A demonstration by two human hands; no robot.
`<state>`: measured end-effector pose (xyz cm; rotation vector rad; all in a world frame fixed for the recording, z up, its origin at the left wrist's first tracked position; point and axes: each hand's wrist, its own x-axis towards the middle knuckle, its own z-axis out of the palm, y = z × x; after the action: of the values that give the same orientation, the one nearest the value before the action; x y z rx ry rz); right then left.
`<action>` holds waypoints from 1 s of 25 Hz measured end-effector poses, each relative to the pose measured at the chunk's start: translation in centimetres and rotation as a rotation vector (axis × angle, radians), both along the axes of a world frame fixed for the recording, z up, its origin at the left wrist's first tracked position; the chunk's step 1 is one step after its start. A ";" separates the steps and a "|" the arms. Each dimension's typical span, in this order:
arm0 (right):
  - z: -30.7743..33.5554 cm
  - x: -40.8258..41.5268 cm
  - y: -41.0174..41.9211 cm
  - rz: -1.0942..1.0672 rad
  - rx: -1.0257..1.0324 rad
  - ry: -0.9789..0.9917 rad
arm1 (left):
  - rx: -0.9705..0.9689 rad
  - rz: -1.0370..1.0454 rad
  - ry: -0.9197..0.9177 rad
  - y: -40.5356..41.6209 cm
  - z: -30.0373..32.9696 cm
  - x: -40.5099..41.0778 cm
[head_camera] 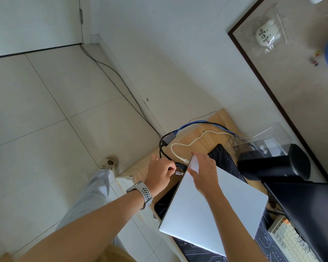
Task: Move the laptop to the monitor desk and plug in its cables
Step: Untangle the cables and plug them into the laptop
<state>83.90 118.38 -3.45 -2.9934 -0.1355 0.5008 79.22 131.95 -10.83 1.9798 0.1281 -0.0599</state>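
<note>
Silver and closed, the flat metal laptop [212, 210] lies in the lower right of the frame on a dark desk mat with a pale circuit pattern [226, 159], which covers part of the light wooden surface [201, 129]. The right hand [204, 171] lies spread, palm down, on the laptop's far corner, fingers extended and gripping nothing. Just left of that corner, the left hand [160, 173], with a pale perforated watch strap on its wrist, is closed around a black cable [162, 148], pinching it close to its black plug [180, 166], which sits at the laptop's edge; whether the plug is seated cannot be told. The black cable loops up to a small grey adapter [169, 138] near the surface's left edge, where a blue cable [197, 122] joins it. A white cable [197, 138] snakes across the bare wood, its end lying close to the laptop's corner. At the right edge of the frame stand a black rounded speaker [276, 163], a dark monitor [311, 208] and, below it, a cream keyboard with an orange key [288, 241].
</note>
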 end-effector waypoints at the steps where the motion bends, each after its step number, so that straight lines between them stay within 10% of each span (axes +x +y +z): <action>1: 0.0 -0.1 0.0 -0.003 0.007 -0.003 | -0.008 0.006 -0.010 -0.1 -0.1 0.0; 25: -0.5 -0.1 -0.4 0.007 0.062 -0.025 | 0.473 -0.032 -0.217 -1.2 1.3 -0.9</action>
<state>83.82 117.95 -3.92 -2.9403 -0.1609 0.4514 78.27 130.72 -9.53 2.4442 -0.0349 0.1800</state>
